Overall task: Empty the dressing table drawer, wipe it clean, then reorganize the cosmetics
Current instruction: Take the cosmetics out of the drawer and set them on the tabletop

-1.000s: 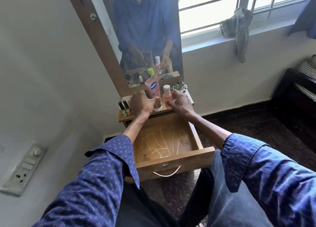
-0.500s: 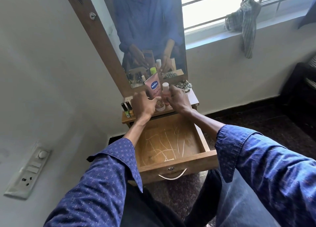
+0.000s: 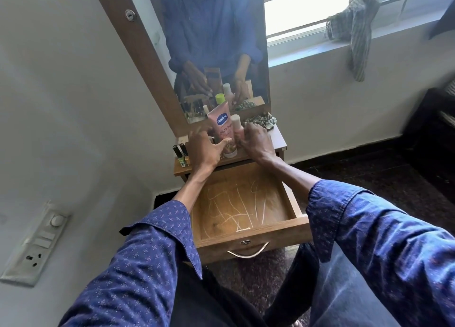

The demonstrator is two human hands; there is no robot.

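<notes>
Both hands [image 3: 229, 149] now closer, pink tube [image 3: 221, 127]

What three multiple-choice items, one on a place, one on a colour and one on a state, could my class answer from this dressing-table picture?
1. Where does the pink tube stand?
A on the table top
B in the drawer
C on the windowsill

2. What colour are the person's sleeves?
A red
B blue
C white

3. What does the drawer hold?
A bottles
B a cloth
C nothing, only pale streaks

Answers: 1 A, it stands upright before the mirror, between the left hand and the right hand. 2 B, both are dotted blue. 3 C, its wooden floor lies bare.
</notes>
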